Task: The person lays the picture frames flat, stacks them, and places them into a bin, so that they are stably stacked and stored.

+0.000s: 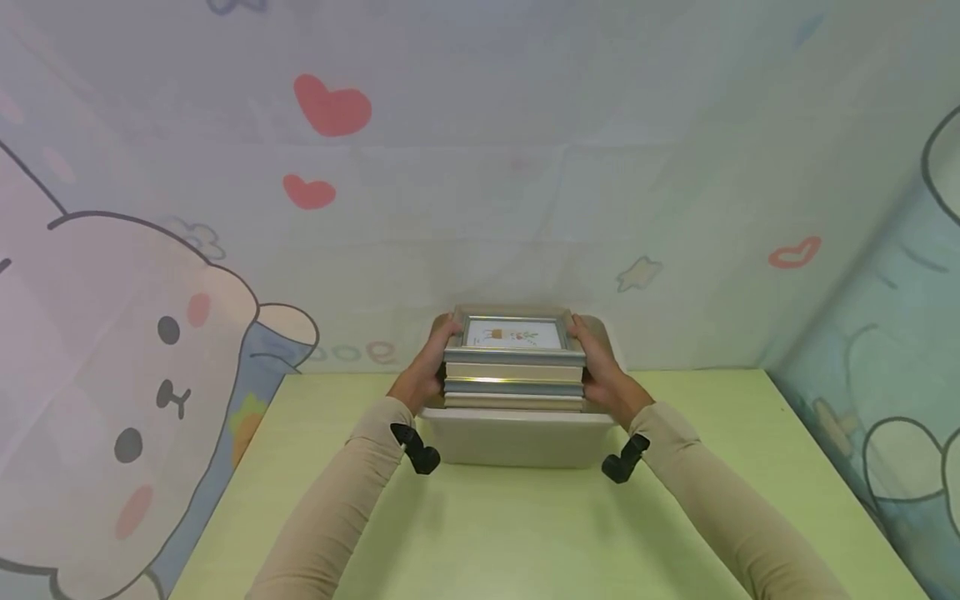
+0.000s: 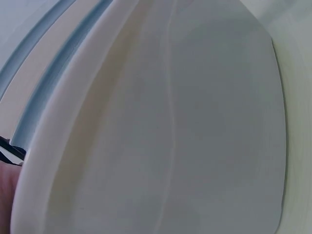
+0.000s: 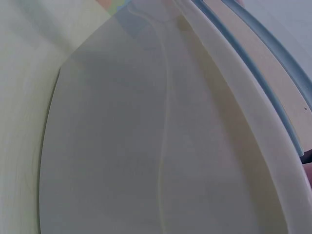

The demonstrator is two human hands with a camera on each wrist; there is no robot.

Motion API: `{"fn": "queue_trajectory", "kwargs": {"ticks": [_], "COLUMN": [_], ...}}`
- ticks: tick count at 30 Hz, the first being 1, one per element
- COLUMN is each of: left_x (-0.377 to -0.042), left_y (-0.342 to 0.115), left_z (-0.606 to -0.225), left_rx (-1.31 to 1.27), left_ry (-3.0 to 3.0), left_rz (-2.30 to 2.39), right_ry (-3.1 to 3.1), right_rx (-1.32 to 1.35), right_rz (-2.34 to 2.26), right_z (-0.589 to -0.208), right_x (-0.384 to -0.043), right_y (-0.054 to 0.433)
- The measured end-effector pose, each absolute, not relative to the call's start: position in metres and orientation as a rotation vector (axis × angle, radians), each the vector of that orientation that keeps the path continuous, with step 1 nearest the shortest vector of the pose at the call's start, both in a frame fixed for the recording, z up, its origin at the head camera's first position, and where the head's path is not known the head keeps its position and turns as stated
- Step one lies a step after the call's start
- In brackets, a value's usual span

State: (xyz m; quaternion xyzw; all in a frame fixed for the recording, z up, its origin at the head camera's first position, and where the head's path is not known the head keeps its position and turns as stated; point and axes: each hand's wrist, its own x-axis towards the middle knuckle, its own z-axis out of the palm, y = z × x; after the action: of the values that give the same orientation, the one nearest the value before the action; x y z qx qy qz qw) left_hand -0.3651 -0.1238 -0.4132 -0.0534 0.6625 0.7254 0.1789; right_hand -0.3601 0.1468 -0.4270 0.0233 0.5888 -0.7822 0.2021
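A stack of silver picture frames (image 1: 513, 357) sits within the rim of a white plastic bin (image 1: 517, 442) in the head view. The top frame shows a small drawing with a carrot on white paper. My left hand (image 1: 429, 365) grips the left side of the stack, its thumb along the top frame's edge. On the opposite side my right hand (image 1: 606, 371) holds the stack the same way. Most fingers are hidden behind the frames and the bin's rim. Both wrist views are filled by the bin's outer wall (image 2: 219, 117), with frame edges (image 3: 273, 63) showing past the rim.
The bin stands on a pale green table (image 1: 525, 533), close to its back edge. A cloth backdrop (image 1: 480, 208) with cartoon prints rises right behind it and along both sides. Black wrist mounts (image 1: 417, 450) hang near the bin's front corners.
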Motion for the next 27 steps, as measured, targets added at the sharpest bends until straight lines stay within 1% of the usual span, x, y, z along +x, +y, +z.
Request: {"fn": "queue_trajectory", "kwargs": {"ticks": [20, 23, 27], "left_x": [-0.364, -0.366, -0.371], "left_y": [-0.13, -0.133, -0.14], "left_z": [-0.419, -0.411, -0.387], "left_rx": [-0.21, -0.177, -0.105], "left_ry": [1.779, 1.885, 2.234], "left_rz": [2.036, 1.995, 1.859], "right_ry": [1.633, 1.609, 1.749], "right_rx": [0.066, 0.052, -0.005], "right_rz": [-2.139, -2.121, -1.992], "right_z": [-0.434, -0.431, -0.422], "right_x": [-0.362, -0.362, -0.363], "right_y": [0.141, 0.139, 0.138]}}
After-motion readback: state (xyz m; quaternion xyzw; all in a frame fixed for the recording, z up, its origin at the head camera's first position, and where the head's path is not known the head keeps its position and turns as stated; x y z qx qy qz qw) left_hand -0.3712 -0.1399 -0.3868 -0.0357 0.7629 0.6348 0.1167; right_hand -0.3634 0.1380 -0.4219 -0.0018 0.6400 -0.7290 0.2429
